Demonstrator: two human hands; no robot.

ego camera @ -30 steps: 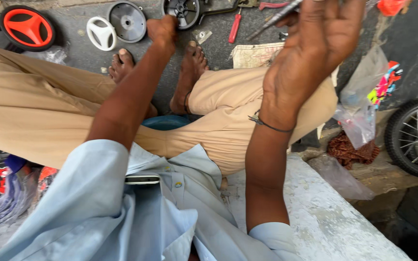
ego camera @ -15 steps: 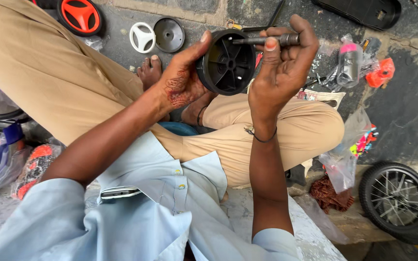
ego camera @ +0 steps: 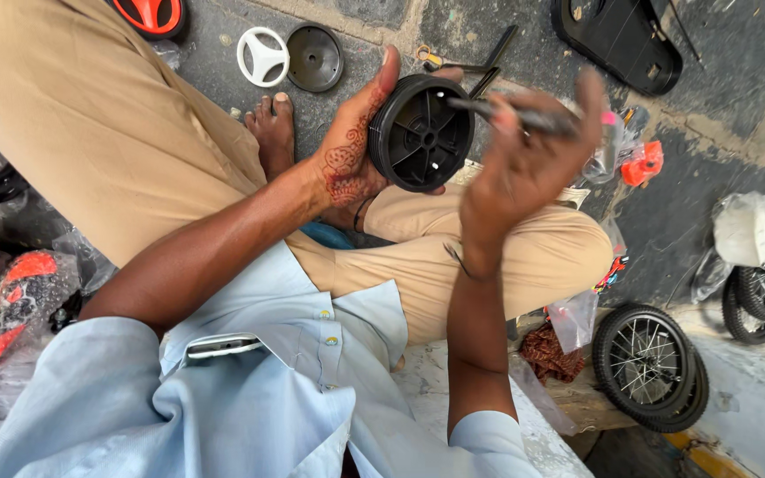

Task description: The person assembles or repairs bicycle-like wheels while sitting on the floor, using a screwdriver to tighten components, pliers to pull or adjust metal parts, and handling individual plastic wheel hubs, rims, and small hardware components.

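Black plastic wheel [ego camera: 421, 133], small w/ moulded spokes, is held up over the lap, hub side facing cam.

Head view only: left hand [ego camera: 356, 150] cups the wheel from its left side, palm against the rim, thumb stuck up along the rim edge, other fingers wrapped behind, mostly hidden. Right hand [ego camera: 529, 168] is just right of the wheel, fingers curled together round a thin dark rod-like tool [ego camera: 511, 111]; its tip crosses the wheel's upper right rim and points twd the hub. Motion blur on that hand, so exact grip on the tool can't be told, nor whether the tip touches the hub.

Step in hand, as I read it: lining up the tool or axle w/ the wheel centre, wheel steadied by left hand. Not seated yet, looks like. Next move prob needs the tip centred on the hub hole, wheel kept square and still, push straight along the axis; an angled push could slip off the plastic.

Around: person sits cross-legged in tan trousers [ego camera: 90, 133], light blue shirt [ego camera: 250, 389]. On the dark stone ground [ego camera: 666, 221]: white toy steering wheel [ego camera: 262, 56], round black cap [ego camera: 313, 58] beside it, red-black wheel part [ego camera: 154, 13] at top edge. Spoked wheels w/ tyres [ego camera: 648, 363] lower right, well apart from hands.
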